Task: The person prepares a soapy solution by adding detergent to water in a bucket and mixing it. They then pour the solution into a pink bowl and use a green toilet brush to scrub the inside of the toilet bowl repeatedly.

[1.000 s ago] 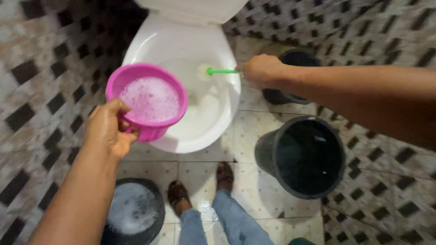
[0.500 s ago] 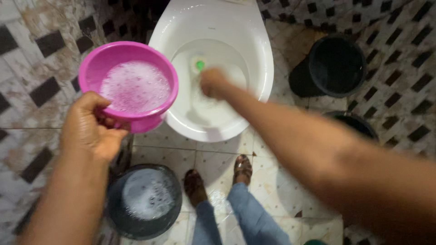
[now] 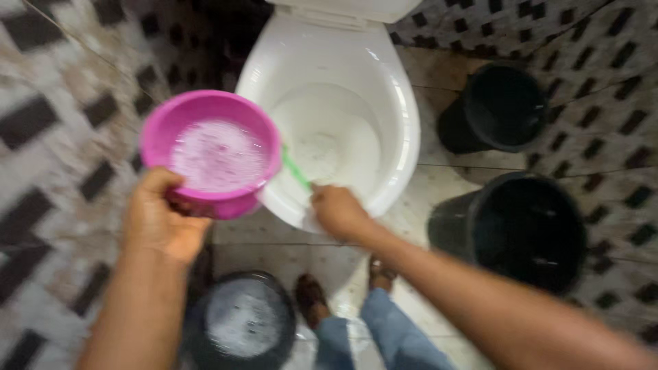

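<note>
My left hand (image 3: 164, 216) gripped the pink bowl (image 3: 212, 154) of suds beside the toilet (image 3: 397, 96), unpoured, while my right hand (image 3: 339, 212) clutched the green brush handle (image 3: 296, 170) (bowl apparently mid-scrub).

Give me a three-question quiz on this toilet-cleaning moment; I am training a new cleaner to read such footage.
1. True or false: the left hand holds the pink bowl of foamy water level beside the toilet bowl.
2. What does the right hand grip?
A. a green-handled brush
B. a sponge
C. a spray bottle
3. How many black buckets are in view, and which one holds foam?

Key
1. True.
2. A.
3. Three: the suds bucket near the feet holds foam; the near bucket and the far bucket to the right look dark inside.
</note>
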